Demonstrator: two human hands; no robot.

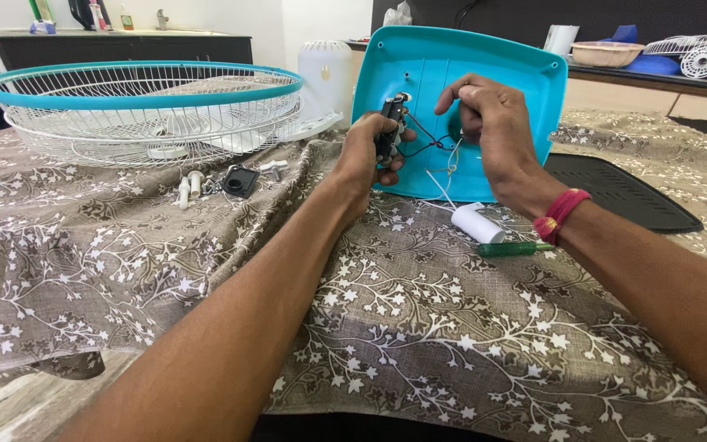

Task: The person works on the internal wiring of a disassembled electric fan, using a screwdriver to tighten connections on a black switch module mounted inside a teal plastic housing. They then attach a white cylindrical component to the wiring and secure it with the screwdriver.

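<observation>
A turquoise plastic fan base shell (427, 61) stands tilted on edge on the patterned cloth, its hollow inside facing me. My left hand (366, 151) grips a small black switch part (389, 131) with red and black wires trailing into the shell. My right hand (488, 123) rests curled against the shell's inside, fingertips at the wires. A white cylindrical capacitor (478, 223) on a white wire lies on the cloth below, beside a green-handled screwdriver (513, 248).
A white wire fan guard with a turquoise rim (145, 102) sits at the left. Small white and black parts (231, 180) lie in front of it. A black tray (623, 192) lies at the right. A white cylindrical fan housing (325, 74) stands behind.
</observation>
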